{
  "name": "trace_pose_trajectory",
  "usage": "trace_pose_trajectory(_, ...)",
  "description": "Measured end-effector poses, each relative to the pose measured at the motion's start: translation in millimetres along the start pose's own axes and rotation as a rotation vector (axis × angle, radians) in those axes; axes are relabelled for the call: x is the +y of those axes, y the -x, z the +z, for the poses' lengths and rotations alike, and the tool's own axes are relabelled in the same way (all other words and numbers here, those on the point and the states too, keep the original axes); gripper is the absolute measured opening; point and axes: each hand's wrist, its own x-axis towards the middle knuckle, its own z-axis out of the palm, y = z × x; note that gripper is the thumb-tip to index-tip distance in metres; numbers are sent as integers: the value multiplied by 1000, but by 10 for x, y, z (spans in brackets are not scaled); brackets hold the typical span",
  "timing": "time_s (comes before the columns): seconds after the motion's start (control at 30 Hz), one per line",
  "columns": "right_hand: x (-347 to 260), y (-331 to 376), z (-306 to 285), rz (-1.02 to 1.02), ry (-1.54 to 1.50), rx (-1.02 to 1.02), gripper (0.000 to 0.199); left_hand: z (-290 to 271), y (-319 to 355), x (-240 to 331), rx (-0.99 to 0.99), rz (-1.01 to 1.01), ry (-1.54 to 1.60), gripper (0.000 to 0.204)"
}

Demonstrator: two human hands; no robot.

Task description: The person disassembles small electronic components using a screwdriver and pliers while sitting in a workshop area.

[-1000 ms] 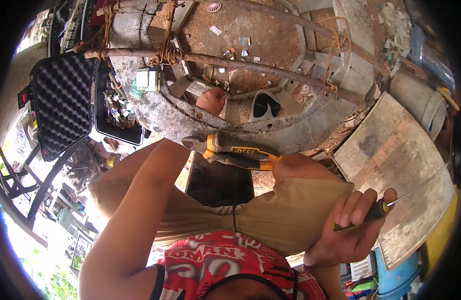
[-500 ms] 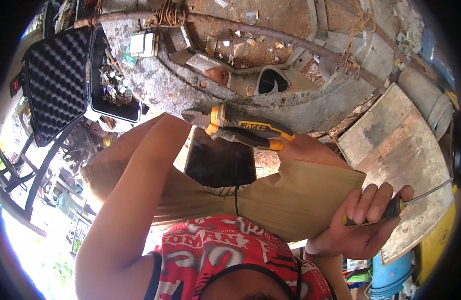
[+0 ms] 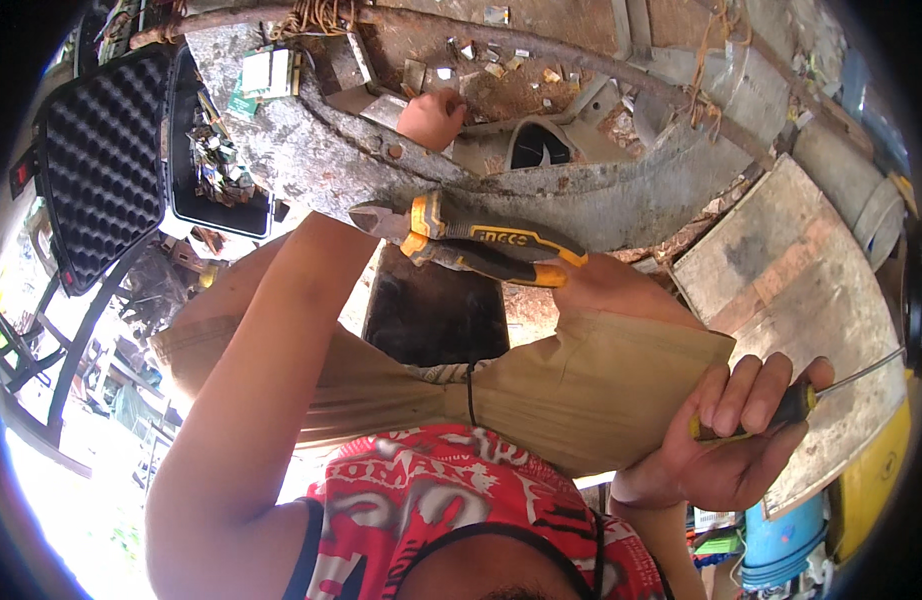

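Note:
My right hand (image 3: 736, 430), at the right beside my thigh, is wrapped round the black and yellow handle of a screwdriver (image 3: 789, 405). Its thin metal shaft points right. My left hand (image 3: 431, 120) shows just beyond the rough grey slab (image 3: 321, 165), above a brown area with small scraps. Its fingers are curled, and anything in them is too small to make out; much of that forearm is hidden. Diagonal cutting pliers (image 3: 476, 240) with yellow and black handles lie nearer me at the slab's near edge, jaws to the left, touched by neither hand.
An open black case (image 3: 226, 215) with a foam-lined lid (image 3: 106, 170) holds small parts at left. Small boards (image 3: 271, 75) lie on the slab. A rusty rod (image 3: 541, 60) crosses the far side. A worn wooden board (image 3: 791, 300) and blue container (image 3: 781, 540) are at right.
My left hand has moved farther away and shows more fully beyond the slab. My right hand keeps hold of the screwdriver with little movement. The view has shifted slightly.

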Motion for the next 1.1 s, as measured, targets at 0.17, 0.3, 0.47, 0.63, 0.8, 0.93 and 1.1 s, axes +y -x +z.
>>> trace_pose_trajectory(0.17,21,-43,41,20,47,31,45,59,-232,230,123,242,-30,28)
trace_pose_trajectory(0.3,75,-59,-22,47,204,84,44,121,-611,413,145,349,-187,28)
trace_pose_trajectory(0.47,128,-127,61,94,279,134,43,303,-905,536,143,409,-288,37)
trace_pose_trajectory(0.63,149,-183,136,172,310,176,41,280,-962,620,160,441,-288,28)
trace_pose_trajectory(0.8,129,-223,195,200,265,151,44,220,-962,538,111,386,-347,19)
trace_pose_trajectory(0.93,157,-233,210,211,238,184,44,210,-997,534,184,360,-267,19)
trace_pose_trajectory(1.1,179,-210,203,230,211,193,42,270,-1033,431,294,447,-246,21)
